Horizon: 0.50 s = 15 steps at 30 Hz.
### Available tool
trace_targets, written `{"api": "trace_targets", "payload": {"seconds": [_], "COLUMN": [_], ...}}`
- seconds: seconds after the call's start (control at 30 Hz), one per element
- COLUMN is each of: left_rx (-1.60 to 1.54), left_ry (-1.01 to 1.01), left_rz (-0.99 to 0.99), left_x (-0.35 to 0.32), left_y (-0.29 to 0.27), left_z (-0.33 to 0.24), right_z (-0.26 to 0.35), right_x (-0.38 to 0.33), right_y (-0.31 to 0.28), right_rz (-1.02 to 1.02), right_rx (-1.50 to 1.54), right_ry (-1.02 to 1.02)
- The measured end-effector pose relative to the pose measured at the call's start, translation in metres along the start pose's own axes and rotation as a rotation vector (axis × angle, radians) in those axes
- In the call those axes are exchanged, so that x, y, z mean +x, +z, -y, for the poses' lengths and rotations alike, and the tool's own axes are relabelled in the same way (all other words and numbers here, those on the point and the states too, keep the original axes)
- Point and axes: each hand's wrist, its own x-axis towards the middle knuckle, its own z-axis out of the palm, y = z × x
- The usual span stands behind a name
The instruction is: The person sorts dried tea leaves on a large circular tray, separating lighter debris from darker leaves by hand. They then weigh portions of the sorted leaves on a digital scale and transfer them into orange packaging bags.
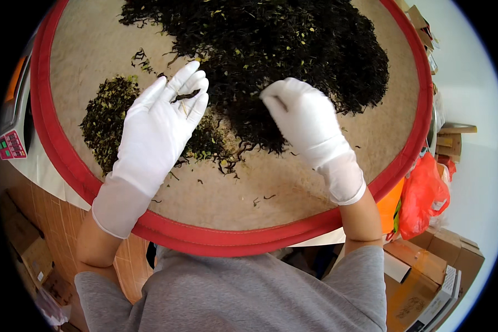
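A large heap of dark, twisted dried tea leaves spreads over a round, red-rimmed tray. My left hand, in a white glove, is turned palm up with its fingers half curled. A thin yellowish tea stem lies across its palm near the fingers. Beside that hand is a smaller, greener pile of leaf bits, partly covered by it. My right hand, also white-gloved, hangs over the near edge of the dark heap. Its fingers are pinched together, and whatever is between them is hidden.
Loose leaf bits are scattered near the tray's front. A scale with a pink keypad stands at the far left. At right are a red plastic bag and cardboard boxes. More boxes stand on the floor at left.
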Motion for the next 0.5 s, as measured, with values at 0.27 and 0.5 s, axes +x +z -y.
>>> {"api": "trace_targets", "payload": {"seconds": [0.27,0.5], "left_rx": [0.014,-0.041], "left_ry": [0.072,0.107], "left_rz": [-0.018,0.035], "left_x": [-0.001,-0.001], "left_y": [-0.001,-0.003], "left_z": [-0.004,-0.010], "right_z": [0.019,0.029], "right_x": [0.012,0.015], "right_y": [0.014,0.034], "right_rz": [-0.230,-0.101], "right_rx": [-0.002,-0.187], "right_ry": [-0.126,-0.090]}}
